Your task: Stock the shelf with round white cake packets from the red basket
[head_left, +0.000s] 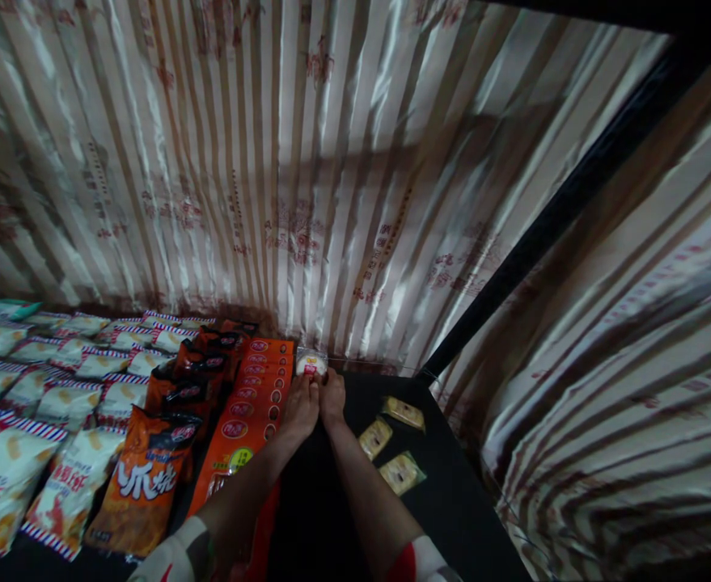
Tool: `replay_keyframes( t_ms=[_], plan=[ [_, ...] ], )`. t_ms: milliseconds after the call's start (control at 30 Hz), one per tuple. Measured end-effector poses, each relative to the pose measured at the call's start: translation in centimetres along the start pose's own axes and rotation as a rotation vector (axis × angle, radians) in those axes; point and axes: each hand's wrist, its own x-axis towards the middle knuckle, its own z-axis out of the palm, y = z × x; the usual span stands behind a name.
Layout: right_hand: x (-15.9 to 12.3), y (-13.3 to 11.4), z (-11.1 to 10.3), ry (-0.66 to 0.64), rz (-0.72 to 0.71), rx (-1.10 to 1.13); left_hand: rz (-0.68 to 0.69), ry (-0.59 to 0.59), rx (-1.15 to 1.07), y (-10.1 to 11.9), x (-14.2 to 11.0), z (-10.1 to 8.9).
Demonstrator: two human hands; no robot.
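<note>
A pleated, printed curtain (355, 162) hangs before us, above our black desk (324, 517). At our left lie rows of white snack bags (73, 485), orange-brown bags (142, 485) and overlapping red-orange packets (251, 396). Our left hand (302, 404) and right hand (332, 396) sit close together; we cannot tell whether either pinches the small round packet (311, 364) at their fingertips, near the desk's far edge, just beside the red-orange packets.

We seem to be at a snack stall: matching white bags (71, 402) and orange packs (140, 493) line a black table (452, 485).
</note>
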Motion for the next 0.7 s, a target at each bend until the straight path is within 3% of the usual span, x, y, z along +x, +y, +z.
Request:
replay_keyframes(
  t_ms=[200,700],
  plan=[
    [0.8,-0.2,0.3,0.002,0.006,-0.013,0.02,-0.011,0.043,-0.7,0.7,0.6],
    [1.0,0.2,0.6,-0.009,-0.013,0.046,0.079,-0.048,0.067,-0.1,0.7,0.4]
  ],
)
